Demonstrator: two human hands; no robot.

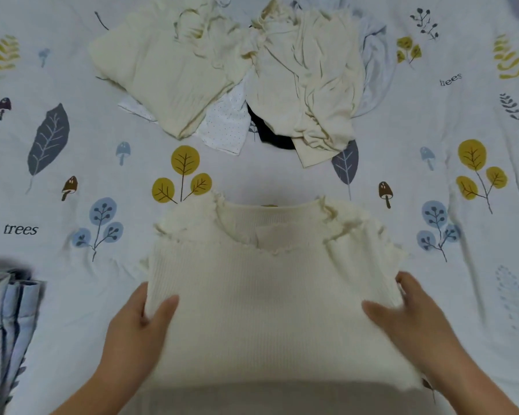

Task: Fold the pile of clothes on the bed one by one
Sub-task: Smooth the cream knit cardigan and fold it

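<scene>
Two hands in view: left hand [138,322], right hand [408,310]. One cream ribbed top [270,295] lay spread flat on bed [72,130]. One pile of clothes [237,76] behind it: two cream garments, one white dotted piece, one black piece, one pale blue-grey piece. One striped blue folded stack [9,324] at left edge.

We are looking at a pale bedsheet [72,295] spreading across the whole view — printed with grey and yellow leaves, small mushrooms and the word "trees". At the near left edge a blurred blue-and-grey striped fabric [9,324] is lying — what it is, we cannot tell.
</scene>
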